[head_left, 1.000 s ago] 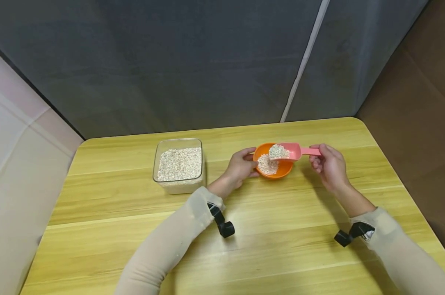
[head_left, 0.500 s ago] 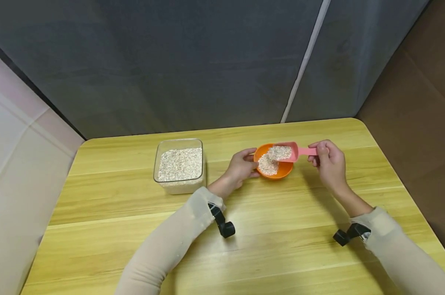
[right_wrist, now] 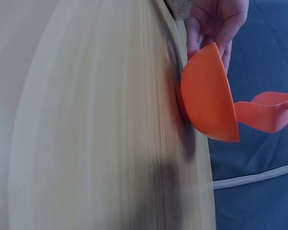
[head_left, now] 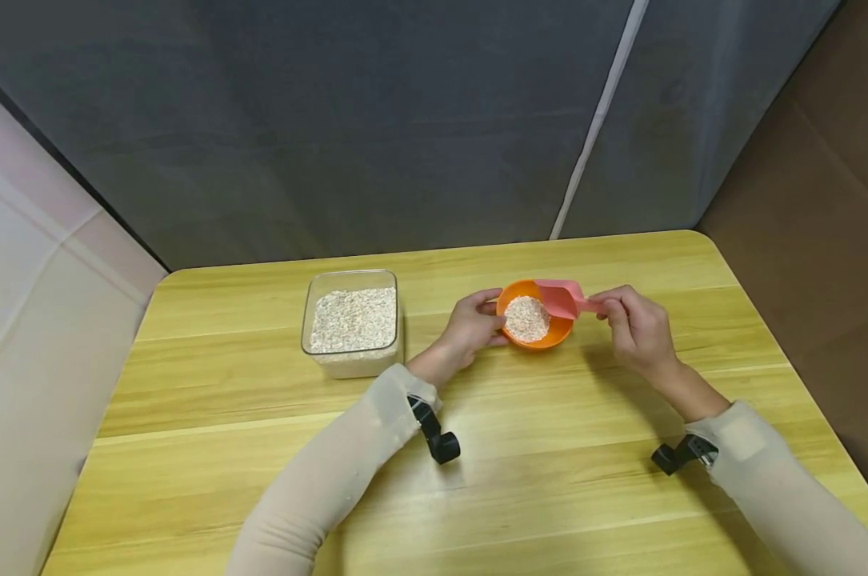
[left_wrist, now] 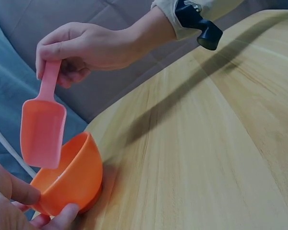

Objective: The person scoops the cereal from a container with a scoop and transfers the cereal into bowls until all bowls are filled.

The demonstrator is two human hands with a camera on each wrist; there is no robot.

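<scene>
Scoop: the pink scoop (head_left: pixel 559 298) hangs tipped over the orange bowl (head_left: pixel 558 334), mouth down toward the bowl's far-right rim, looking emptied in the left wrist view.
Scoop axis: the handle runs out to the right into the right hand (head_left: pixel 638 330); the blade end points left and down at the bowl.
Right hand: fingers and thumb pinch the handle's end, wrist rolled so the scoop tilts; it sits just right of the bowl, apart from it.
Left hand: the left hand (head_left: pixel 470 326) is curled against the bowl's left wall, thumb and fingertips on its side, bracing it on the surface (head_left: pixel 549 480).
Bowl: it stands upright on the surface between the two hands, with a heap of oats (head_left: pixel 526 318) inside.
Nearer hand: left is on the bowl; right is the only one on the scoop.
Container: the clear container (head_left: pixel 352 322) of oats sits well left of the bowl, beyond the left hand.
</scene>
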